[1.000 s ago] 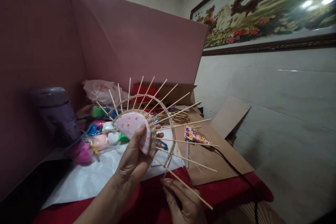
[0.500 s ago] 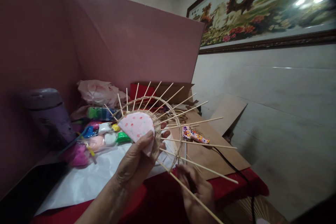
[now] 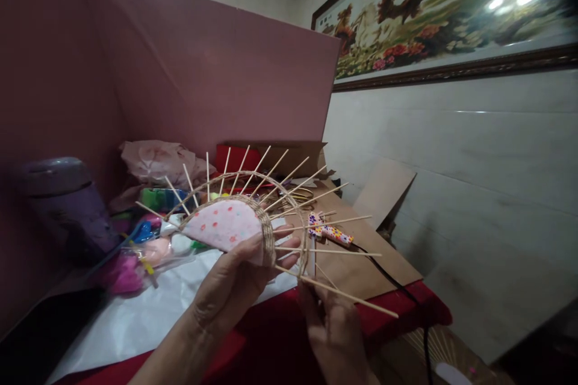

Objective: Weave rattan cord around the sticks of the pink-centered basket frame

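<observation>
My left hand grips the lower right of a half-round woven frame, thumb on its pale pink face with red spots, fingers behind. Rows of twisted twine edge its curve. Thin wooden sticks fan out from it, crossed farther out by a loop of twine. At the lower right end of that loop, beside the lowest stick, my right hand is closed with its fingertips pinched on the twine. Those fingertips are partly hidden and dim.
A flower-patterned glue gun with a black cord lies on brown cardboard to the right. Bagged coloured clay and a purple flask stand at left, near white sheeting. Another stick fan is below the table's right edge.
The frame has turned anticlockwise and its sticks now point farther left. My right hand has shifted slightly left and stays at the loop's lower end. The view has swung a little right.
</observation>
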{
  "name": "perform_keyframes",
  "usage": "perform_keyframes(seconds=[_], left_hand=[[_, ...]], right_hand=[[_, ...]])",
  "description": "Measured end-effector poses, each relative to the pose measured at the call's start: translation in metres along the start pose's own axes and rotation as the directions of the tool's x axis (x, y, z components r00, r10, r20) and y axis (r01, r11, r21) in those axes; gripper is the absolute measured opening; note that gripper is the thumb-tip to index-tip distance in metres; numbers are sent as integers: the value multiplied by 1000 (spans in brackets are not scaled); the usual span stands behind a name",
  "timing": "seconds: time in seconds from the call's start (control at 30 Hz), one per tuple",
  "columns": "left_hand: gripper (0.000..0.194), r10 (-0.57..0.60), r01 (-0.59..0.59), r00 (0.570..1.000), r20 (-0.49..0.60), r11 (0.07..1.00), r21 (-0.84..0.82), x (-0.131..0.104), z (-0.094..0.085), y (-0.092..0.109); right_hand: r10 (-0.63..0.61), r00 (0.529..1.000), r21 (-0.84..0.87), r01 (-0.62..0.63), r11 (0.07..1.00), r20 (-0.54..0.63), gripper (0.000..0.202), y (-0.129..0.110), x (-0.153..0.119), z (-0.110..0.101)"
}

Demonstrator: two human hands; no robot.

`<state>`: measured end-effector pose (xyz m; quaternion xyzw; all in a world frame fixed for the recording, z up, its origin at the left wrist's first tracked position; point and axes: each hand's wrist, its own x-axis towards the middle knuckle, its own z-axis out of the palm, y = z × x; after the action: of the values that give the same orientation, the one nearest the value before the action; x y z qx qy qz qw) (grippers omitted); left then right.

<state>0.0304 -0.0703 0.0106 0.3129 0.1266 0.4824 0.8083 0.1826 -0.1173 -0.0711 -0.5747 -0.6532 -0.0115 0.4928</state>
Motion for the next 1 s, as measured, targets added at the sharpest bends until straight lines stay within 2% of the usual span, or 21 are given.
perform_keyframes(seconds=[0.1, 0.23, 0.37, 0.43, 0.53, 0.63, 0.73, 0.87, 1.0], left_hand=[[27, -7, 7, 1000, 7, 1000, 1, 1, 0, 0], [35, -77, 77, 995, 60, 997, 4, 2, 2, 0], [40, -115, 117, 990, 86, 993, -19, -1, 6, -1], [41, -109, 110, 992, 65, 994, -15, -2, 7, -2], [40, -45, 45, 998, 44, 999, -10, 0, 7, -3], [39, 55, -56, 998, 22, 998, 28, 2, 7, -4], [36, 119, -118, 993, -20, 990, 76, 2, 8, -3], [32, 121, -112, 991, -59, 984, 138, 0, 10, -4], [31, 102, -95, 994, -31, 981, 171, -1, 9, -6]], right_hand=[[-38, 999, -6, 37, 999, -16, 25, -1, -1, 2], [-72, 996, -48, 70, 996, -55, 28, -3, -1, 6], [-42, 996, -61, 47, 997, 75, 26, -6, 4, 6], [-47, 995, -77, 54, 996, 92, 26, -7, 8, 5], [-127, 992, -208, 125, 970, 4, 30, -5, 8, 2], [-289, 948, -372, 223, 901, -132, 28, -5, -2, -9], [-402, 890, -323, 324, 889, -215, 14, -12, -9, -29], [-431, 865, -312, 348, 884, -256, 24, -30, 2, -49], [-416, 877, -362, 317, 876, -240, 29, -40, 23, -47]])
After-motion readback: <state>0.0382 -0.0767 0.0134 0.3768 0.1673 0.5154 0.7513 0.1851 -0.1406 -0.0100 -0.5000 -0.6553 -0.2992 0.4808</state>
